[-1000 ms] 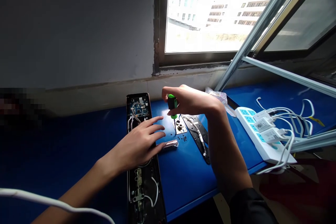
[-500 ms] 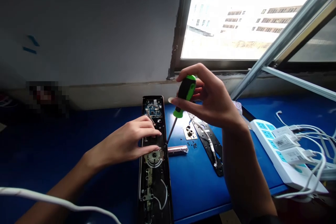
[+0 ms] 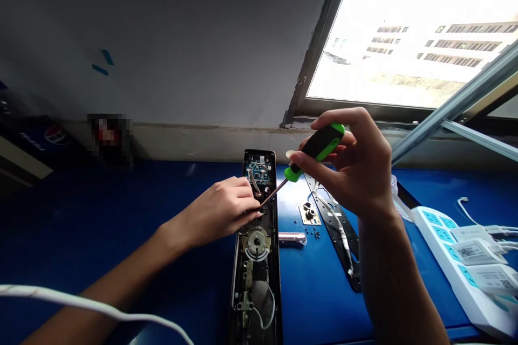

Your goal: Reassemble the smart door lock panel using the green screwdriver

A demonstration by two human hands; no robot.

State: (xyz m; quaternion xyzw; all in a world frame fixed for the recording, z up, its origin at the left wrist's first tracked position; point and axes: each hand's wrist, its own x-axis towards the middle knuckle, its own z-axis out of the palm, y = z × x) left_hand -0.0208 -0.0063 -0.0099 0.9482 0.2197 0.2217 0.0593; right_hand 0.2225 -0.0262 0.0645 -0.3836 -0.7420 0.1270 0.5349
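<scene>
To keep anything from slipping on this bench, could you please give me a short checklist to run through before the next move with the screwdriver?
Screwdriver held firmly in the right hand: ok, its green-and-black handle is gripped in the fingers.
Electronic lock housing steadied: ok, the left hand rests on it.
Tip seated in a screw: cannot tell, the left hand's fingers hide it.
Circuit board and its wires clear of the shaft: cannot tell, they lie close to it.
Loose screws together: ok, in a small group on the blue bench.
</scene>
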